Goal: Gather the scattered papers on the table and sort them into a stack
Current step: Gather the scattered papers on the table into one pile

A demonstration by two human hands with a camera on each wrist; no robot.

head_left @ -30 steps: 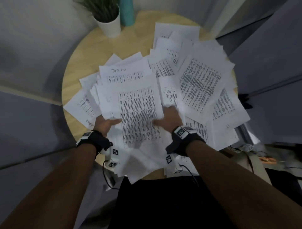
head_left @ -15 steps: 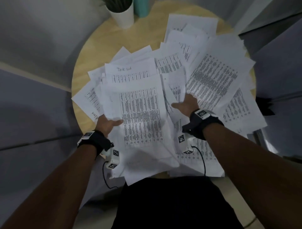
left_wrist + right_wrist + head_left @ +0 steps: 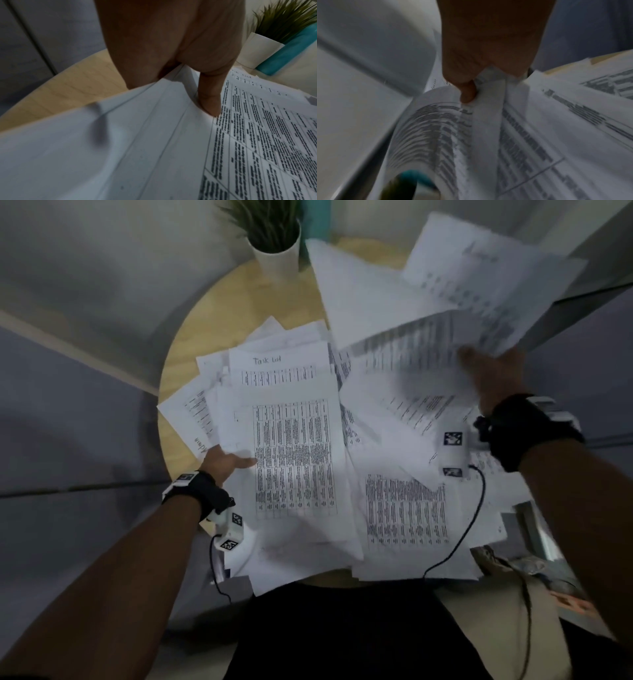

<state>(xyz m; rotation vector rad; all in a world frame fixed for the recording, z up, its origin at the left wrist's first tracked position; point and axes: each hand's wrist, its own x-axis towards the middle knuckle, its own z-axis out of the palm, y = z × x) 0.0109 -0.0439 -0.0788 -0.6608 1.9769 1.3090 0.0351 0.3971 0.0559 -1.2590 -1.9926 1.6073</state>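
scattered white printed paper sheets (image 3: 404,508) are seen spread across a round light wooden tabletop (image 3: 219,313), overlapping one another and hanging past its near edge. a loose pile of table-printed sheets (image 3: 294,457), left of centre, is held at its left edge by the left hand (image 3: 222,463). the grip is pinched on the paper, with the thumb (image 3: 209,97) laid on the uppermost sheet and the fingers tucked under the pile, out of sight. just beyond that pile, a sheet headed with the handwritten words "task list" (image 3: 274,364) is partly covered by it.

on the right, a bunch of printed sheets (image 3: 428,302) is held up above the far right of the tabletop by the right hand (image 3: 493,378). here too the grip is pinched on the paper: in the right wrist view the thumb is pressed on top of the gathered edge, and the sheets are fanned and curled away from it. the raised sheets are blurred, and their number cannot be told.

at the far edge of the tabletop, a white plant pot (image 3: 277,258) with spiky green leaves is seen just beside a teal cylindrical container (image 3: 313,231), which is partly hidden behind the raised paper. more sheets are left lying flat under and around both forearms.
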